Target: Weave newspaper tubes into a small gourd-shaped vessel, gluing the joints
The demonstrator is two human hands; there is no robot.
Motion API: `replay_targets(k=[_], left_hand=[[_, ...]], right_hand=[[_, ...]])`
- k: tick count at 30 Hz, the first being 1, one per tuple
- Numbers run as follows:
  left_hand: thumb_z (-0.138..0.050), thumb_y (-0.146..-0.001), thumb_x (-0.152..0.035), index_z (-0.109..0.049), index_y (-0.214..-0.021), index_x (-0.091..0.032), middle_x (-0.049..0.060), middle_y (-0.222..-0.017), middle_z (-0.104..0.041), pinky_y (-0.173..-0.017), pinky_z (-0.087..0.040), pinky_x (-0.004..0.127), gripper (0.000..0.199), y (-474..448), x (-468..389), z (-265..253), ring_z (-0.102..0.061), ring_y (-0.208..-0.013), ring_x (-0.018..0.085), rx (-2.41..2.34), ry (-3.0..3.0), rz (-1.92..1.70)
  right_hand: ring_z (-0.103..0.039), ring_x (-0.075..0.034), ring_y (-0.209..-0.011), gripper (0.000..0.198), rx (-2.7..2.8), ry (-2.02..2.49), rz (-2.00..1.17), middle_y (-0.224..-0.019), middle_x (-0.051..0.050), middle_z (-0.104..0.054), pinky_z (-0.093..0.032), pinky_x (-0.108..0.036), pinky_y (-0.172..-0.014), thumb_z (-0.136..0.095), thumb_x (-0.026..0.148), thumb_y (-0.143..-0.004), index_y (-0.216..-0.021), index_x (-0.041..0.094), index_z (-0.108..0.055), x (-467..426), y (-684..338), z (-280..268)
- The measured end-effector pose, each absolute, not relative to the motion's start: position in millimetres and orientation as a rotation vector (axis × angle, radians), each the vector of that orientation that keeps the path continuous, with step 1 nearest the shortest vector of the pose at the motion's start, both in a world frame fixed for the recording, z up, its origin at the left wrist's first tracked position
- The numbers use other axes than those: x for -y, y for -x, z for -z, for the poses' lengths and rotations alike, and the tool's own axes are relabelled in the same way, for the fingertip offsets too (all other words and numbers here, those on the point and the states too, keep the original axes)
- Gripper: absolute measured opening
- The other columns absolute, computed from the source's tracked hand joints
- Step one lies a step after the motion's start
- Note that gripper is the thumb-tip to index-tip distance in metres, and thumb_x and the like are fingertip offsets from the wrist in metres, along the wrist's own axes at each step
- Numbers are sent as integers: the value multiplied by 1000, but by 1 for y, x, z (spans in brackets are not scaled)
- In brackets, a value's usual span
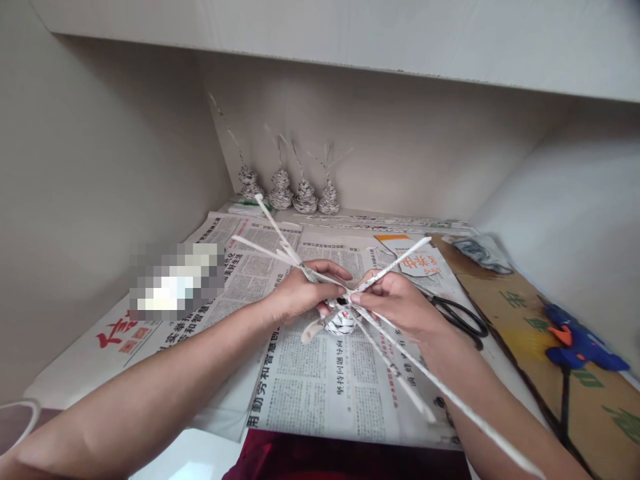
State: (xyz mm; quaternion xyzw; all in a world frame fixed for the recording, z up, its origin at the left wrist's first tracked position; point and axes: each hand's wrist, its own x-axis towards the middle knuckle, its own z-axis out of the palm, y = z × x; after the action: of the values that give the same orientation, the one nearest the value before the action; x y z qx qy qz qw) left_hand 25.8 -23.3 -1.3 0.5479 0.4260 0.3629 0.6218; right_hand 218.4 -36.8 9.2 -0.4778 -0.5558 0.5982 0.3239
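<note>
A small woven paper piece (342, 323) with a dark hole in its top is held between my hands over the newspaper. Rolled paper strips stick out from it on several sides, one long strip (450, 392) running toward the lower right. My left hand (306, 288) is closed at its left side, thumb pressing near the hole. My right hand (395, 299) pinches a paper strip (400, 263) at the right of the hole. The fingertips of both hands nearly meet there. Parts of the woven piece are hidden behind the fingers.
Several woven paper gourds (305, 197) stand along the back wall. Newspaper sheets (300, 387) cover the table. At right are black-handled scissors (463, 319), a blue glue gun (583, 343) on cardboard (500, 293), and a plastic bag (480, 253). Paper strips (400, 223) lie behind.
</note>
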Motion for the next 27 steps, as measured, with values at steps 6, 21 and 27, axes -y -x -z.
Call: replay_targets(k=[6,21,27], left_hand=[[-68,-73,-23,-70,-88,-11,8,-81,-68,-46,-48,21,20,-26,20,2,-61,-63,14,-1010,-1219,-891],[-75,-76,-25,-66,-116,-16,13,-107,-71,-72,-57,31,42,2,3,-2,-70,-84,18,-622,-1233,-493],[-80,-68,-31,-71,-91,-13,2,-69,-69,-52,-50,22,30,-9,9,-3,-60,-55,9,-795,-1379,-595]], right_hand=[[-60,-13,-59,27,1426,1215,-1593,-65,0,-65,-44,-27,-55,-77,32,-68,-76,17,-56,40,-216,-12],[-56,-11,-54,16,1377,1154,-1713,-62,-1,-64,-41,-24,-50,-76,26,-66,-71,15,-67,33,-223,-12],[-60,-13,-59,20,1432,1256,-1636,-68,-2,-66,-44,-25,-53,-77,26,-66,-77,15,-64,39,-218,-14]])
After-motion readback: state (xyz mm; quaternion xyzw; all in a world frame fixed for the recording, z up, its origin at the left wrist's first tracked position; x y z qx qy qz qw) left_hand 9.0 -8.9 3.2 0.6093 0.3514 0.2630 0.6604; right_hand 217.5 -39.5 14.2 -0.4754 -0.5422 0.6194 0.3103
